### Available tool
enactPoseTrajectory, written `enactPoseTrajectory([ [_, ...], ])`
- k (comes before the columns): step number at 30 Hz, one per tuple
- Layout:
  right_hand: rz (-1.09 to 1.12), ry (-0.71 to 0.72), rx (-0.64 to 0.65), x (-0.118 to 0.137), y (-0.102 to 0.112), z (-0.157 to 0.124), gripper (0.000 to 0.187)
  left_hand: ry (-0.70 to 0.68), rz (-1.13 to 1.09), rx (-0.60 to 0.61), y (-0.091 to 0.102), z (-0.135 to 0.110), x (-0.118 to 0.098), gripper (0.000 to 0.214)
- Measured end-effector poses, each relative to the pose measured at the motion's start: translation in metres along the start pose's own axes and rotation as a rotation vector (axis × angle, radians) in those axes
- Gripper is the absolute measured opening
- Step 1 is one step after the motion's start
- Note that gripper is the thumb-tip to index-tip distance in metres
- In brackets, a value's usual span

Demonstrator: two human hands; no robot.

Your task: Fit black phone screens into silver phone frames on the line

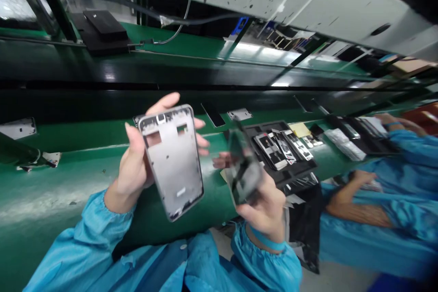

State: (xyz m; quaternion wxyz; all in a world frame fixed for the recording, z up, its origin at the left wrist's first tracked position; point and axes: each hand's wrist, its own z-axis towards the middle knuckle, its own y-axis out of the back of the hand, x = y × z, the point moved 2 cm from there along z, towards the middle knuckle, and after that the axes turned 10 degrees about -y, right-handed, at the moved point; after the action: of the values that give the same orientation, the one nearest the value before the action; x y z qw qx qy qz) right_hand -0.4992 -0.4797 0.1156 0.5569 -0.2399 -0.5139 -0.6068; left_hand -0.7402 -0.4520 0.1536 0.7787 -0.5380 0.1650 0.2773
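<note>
In my left hand (132, 159) is a silver phone frame (178, 169), tilted, with its inner side toward me. The thumb lies along its left edge and fingertips show past its right edge. Cut-outs show near the frame's top end. My right hand (265, 203) grips a dark, glassy phone screen (244, 169), blurred by motion, a little to the right of the frame. The two parts are apart. Both are held above the green bench (112, 169).
A black tray (239, 132) with several phone parts stands to the right, near a yellow pad (300, 129). Behind lie a dark phone panel (212, 114) and a pale phone frame (240, 114). A co-worker's arm (359, 205) is at far right. A green post (18, 148) stands left.
</note>
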Motion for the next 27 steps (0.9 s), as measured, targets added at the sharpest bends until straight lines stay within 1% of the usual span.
enactPoseTrajectory([
  [2,-0.140,0.084,0.031,0.004,0.003,0.005,0.057,-0.087,0.026,-0.041,0.012,0.013,0.005,0.061],
  [3,-0.174,0.110,0.038,0.005,0.003,0.007,0.057,-0.113,0.033,-0.068,0.017,0.018,0.007,0.058],
  [5,-0.209,0.105,0.070,0.003,0.002,0.010,0.060,-0.140,0.048,-0.138,0.027,0.026,0.008,0.053],
  [7,-0.229,0.088,0.109,0.001,0.001,0.010,0.059,-0.151,0.051,-0.189,0.033,0.030,0.007,0.050],
  [10,-0.258,0.084,0.137,0.000,0.000,0.009,0.060,-0.166,0.052,-0.200,0.035,0.030,0.004,0.049],
  [14,-0.278,0.091,0.169,0.003,-0.002,0.013,0.061,-0.198,0.065,-0.117,0.034,0.029,0.004,0.056],
  [18,-0.270,0.090,0.207,0.005,-0.007,0.020,0.062,-0.189,0.099,-0.125,0.038,0.028,0.007,0.059],
  [20,-0.249,0.095,0.217,0.003,-0.012,0.023,0.063,-0.192,0.157,-0.095,0.041,0.028,0.007,0.063],
  [23,-0.156,0.070,0.163,-0.001,-0.027,0.029,0.070,-0.191,0.298,0.024,0.045,0.029,0.008,0.068],
  [25,-0.059,0.032,0.089,-0.005,-0.038,0.033,0.074,-0.186,0.386,0.088,0.048,0.031,0.009,0.066],
  [27,0.010,0.001,0.043,-0.007,-0.048,0.037,0.077,-0.194,0.446,0.131,0.052,0.033,0.010,0.063],
])
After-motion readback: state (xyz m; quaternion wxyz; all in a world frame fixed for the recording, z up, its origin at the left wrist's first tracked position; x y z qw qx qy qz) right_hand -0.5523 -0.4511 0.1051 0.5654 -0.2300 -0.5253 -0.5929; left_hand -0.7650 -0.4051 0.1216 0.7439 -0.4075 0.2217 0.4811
